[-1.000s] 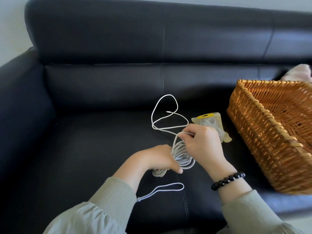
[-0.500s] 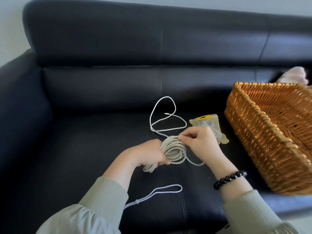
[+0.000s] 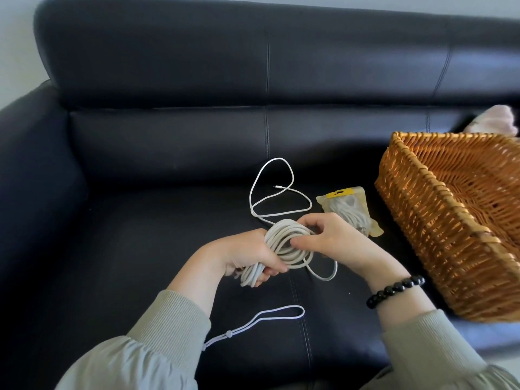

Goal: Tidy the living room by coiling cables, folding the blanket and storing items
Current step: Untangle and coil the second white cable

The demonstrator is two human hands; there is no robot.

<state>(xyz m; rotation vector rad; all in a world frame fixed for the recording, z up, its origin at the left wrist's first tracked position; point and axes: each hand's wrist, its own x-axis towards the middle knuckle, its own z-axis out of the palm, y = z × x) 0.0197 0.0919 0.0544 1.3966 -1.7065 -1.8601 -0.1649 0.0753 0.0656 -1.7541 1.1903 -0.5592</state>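
**Cable Coiling: Hand Position and Uncoiled Slack**

Nearest the person, one thin white cord loop with a toggle (image 3: 229,334) lies untouched on the seat of the black leather sofa (image 3: 140,249).

Farther out, the left hand (image 3: 247,257) grips the lower end of one bundle of pale grey round cable (image 3: 281,235), its fingers curled round the turns. The right hand (image 3: 340,240), with a black bead bracelet (image 3: 394,291) at the wrist, pinches the upper end between thumb and fingers. The bundle's long axis runs from lower left to upper right, between the two hands. One short slack loop hangs below the right hand.

Key relation: the one uncoiled white tail (image 3: 251,194) lies just beyond the fingers, toward the sofa back, with its plug end free. The right hand is nearer to it. In all likelihood the next turn draws this tail toward the bundle.

Right of the tail lies one clear pouch with a yellow header (image 3: 347,205), holding another cable. Farther right stands one woven wicker basket (image 3: 439,243), and one pale pink soft item (image 3: 495,121) shows behind it.
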